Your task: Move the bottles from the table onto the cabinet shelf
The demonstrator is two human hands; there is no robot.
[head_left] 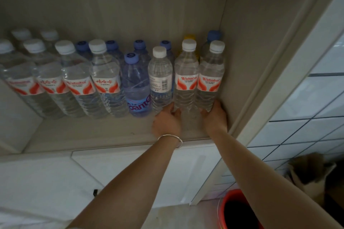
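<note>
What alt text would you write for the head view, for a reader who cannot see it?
Two bare hands hold the bases of two clear plastic white-capped bottles: left hand on one red-labelled bottle, right hand on the bottle beside the wall. They stand upright at the right end of a bottle-filled beige cabinet shelf.

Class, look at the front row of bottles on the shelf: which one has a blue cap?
The blue-tinted bottle with the purple-blue label, fifth from the left; its front-row neighbours all have white caps.

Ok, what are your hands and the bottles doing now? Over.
Left hand grips one Wahaha bottle at its base; right hand grips the next Wahaha bottle. Both stand on the cabinet shelf, far right. Nothing in the way.
</note>
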